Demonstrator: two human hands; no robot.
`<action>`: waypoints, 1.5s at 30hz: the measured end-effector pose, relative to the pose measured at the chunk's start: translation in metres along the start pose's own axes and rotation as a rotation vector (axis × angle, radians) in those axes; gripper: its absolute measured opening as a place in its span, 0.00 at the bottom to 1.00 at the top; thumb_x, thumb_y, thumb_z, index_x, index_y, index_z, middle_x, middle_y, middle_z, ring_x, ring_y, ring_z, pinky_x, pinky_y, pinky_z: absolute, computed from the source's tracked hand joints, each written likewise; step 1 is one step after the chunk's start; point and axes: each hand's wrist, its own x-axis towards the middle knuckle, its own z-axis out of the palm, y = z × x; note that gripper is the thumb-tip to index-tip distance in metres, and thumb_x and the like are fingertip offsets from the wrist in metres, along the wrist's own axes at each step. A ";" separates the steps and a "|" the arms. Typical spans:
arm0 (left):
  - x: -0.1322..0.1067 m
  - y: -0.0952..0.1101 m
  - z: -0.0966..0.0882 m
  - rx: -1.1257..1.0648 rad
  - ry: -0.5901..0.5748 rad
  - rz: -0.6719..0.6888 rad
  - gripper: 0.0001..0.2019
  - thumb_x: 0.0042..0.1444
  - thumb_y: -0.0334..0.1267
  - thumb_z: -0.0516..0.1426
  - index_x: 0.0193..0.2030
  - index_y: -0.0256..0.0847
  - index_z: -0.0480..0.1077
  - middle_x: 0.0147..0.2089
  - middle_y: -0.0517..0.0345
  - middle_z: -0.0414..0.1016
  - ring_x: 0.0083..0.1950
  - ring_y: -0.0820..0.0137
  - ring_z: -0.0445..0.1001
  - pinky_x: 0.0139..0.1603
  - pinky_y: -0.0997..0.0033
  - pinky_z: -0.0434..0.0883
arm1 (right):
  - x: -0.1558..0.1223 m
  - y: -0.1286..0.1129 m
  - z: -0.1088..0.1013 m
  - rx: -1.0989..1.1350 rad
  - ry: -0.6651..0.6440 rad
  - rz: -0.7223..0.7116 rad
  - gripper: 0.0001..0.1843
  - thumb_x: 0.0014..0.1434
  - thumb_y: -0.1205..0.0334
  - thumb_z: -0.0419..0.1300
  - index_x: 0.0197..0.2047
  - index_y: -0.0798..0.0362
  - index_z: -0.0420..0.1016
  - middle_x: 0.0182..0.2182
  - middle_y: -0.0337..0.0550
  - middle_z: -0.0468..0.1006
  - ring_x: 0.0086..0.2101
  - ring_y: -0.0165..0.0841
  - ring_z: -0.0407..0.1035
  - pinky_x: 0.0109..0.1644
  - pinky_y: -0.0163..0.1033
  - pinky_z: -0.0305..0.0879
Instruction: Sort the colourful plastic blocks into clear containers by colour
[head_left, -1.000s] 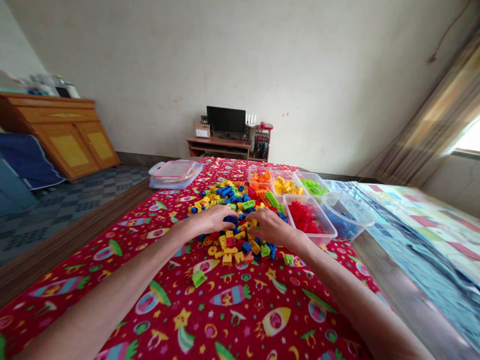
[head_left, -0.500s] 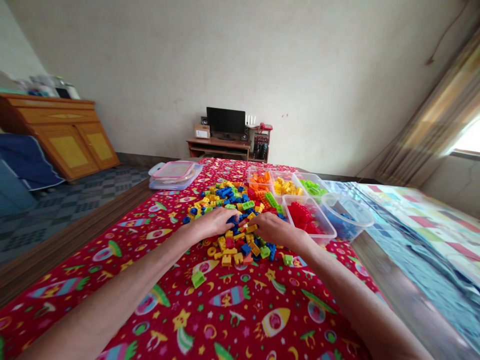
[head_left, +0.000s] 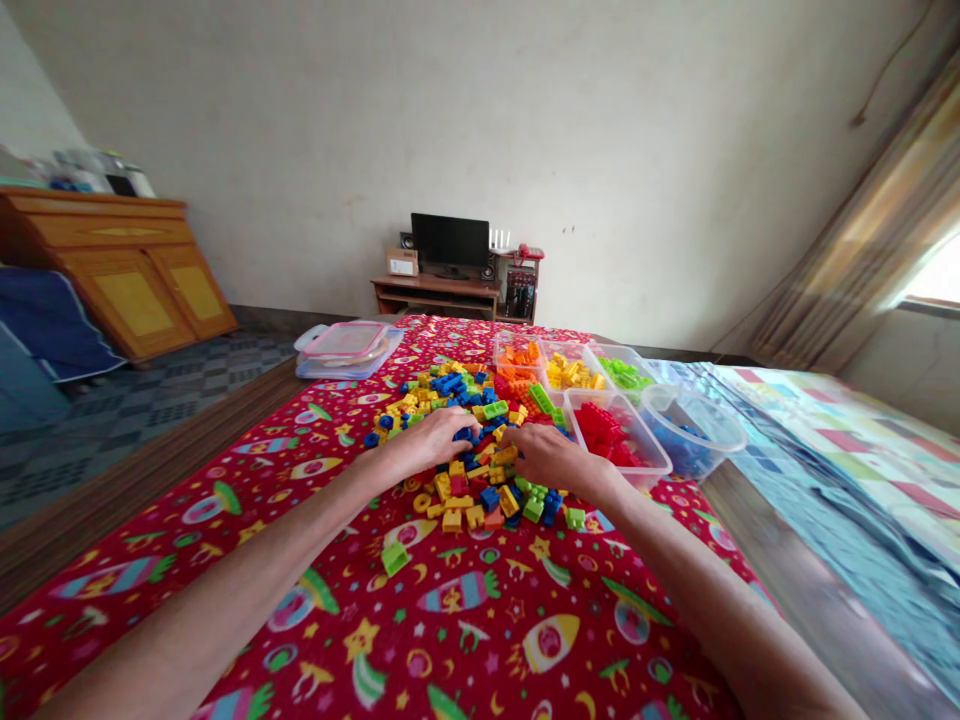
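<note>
A mixed heap of toy building bricks (head_left: 457, 505) in yellow, blue, green, red and orange lies on the red patterned cloth (head_left: 450, 650). My left hand (head_left: 439, 437) is at the middle of the heap, with thumb and fingers closed around a blue brick (head_left: 466, 434). Just to its right, my right hand (head_left: 546, 452) reaches into the heap with bent fingers. A yellow brick (head_left: 505, 456) is by those fingertips; whether they grip it or something beneath is hidden. Nearer me, a single light green brick (head_left: 394, 558) lies apart from the heap.
Clear containers with sorted bricks stand to the right: orange (head_left: 519, 353), yellow (head_left: 574, 372), green (head_left: 626, 374) and a box of red ones (head_left: 666, 465). A round tub (head_left: 731, 435) holds blue bricks. Stacked lids (head_left: 349, 345) lie at the back left.
My left fingers have closed around a blue brick and lifted slightly. My right hand has shifted a little within the heap, and some bricks near it have moved.
</note>
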 end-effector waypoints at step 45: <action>0.007 0.015 -0.012 -0.397 -0.036 -0.148 0.13 0.48 0.41 0.55 0.38 0.40 0.75 0.39 0.58 0.79 0.42 0.63 0.76 0.46 0.68 0.69 | 0.013 -0.002 0.032 0.156 0.229 -0.118 0.15 0.56 0.72 0.57 0.48 0.58 0.70 0.39 0.48 0.76 0.39 0.33 0.69 0.42 0.36 0.62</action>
